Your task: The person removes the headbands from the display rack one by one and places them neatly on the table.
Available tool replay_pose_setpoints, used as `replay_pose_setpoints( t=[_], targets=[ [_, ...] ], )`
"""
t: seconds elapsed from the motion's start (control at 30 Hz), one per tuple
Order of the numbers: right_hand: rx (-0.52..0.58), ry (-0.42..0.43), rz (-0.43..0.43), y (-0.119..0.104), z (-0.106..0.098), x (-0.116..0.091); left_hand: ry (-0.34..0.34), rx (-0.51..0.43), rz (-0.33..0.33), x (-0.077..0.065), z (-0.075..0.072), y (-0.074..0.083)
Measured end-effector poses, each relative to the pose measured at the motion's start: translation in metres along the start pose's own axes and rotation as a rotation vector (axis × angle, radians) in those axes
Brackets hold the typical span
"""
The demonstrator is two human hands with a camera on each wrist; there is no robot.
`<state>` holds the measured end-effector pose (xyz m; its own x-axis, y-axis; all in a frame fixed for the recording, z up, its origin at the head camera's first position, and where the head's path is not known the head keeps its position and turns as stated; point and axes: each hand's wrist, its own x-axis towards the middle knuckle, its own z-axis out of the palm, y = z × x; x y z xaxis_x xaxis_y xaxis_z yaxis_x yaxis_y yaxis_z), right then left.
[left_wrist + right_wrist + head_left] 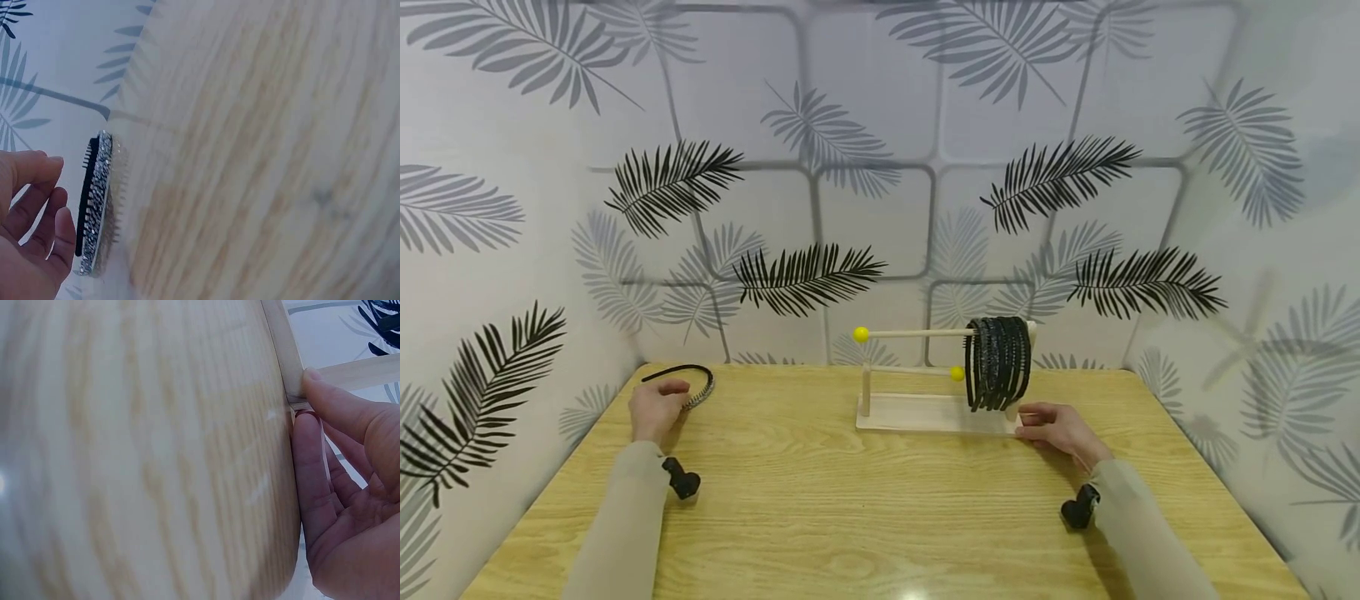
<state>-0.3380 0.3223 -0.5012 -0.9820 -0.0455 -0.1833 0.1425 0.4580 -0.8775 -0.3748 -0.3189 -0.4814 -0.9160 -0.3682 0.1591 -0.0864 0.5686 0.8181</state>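
Observation:
My left hand (658, 408) is at the table's far left beside a black headband (709, 385) with a glittery silver section. In the left wrist view, the fingers of the left hand (37, 219) are loosely bent next to the headband (97, 206); whether they touch it I cannot tell. A wooden headband stand (936, 414) with yellow ball ends is right of centre. Several dark headbands (997, 364) hang at the right of its upper rod. My right hand (1060, 429) pinches the right end of the stand's base, thumb on top, as the right wrist view shows.
Beneath everything is a wood-grain table (850, 517). Leaf-patterned walls (872, 208) rise behind it and at both sides. On the stand, a lower rod with a yellow ball (957, 373) lies under the upper one.

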Motion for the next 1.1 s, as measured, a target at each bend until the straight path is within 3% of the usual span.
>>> replay_pose_setpoints(
  t=[0.2,0.47,0.8,1.1],
  targets=[
    [-0.010,0.008,-0.006,0.000,-0.001,0.001,-0.007,-0.087,0.074,0.001,0.004,0.009],
    [-0.016,0.004,-0.021,-0.001,-0.001,0.000,-0.177,-0.215,0.092,-0.004,0.009,0.016],
    [-0.010,-0.002,-0.018,0.000,0.001,-0.001,-0.245,-0.250,0.158,-0.010,0.025,0.023],
    [-0.027,0.002,-0.021,0.000,0.001,-0.002,-0.317,-0.290,0.119,-0.017,0.038,0.038]
  ],
)
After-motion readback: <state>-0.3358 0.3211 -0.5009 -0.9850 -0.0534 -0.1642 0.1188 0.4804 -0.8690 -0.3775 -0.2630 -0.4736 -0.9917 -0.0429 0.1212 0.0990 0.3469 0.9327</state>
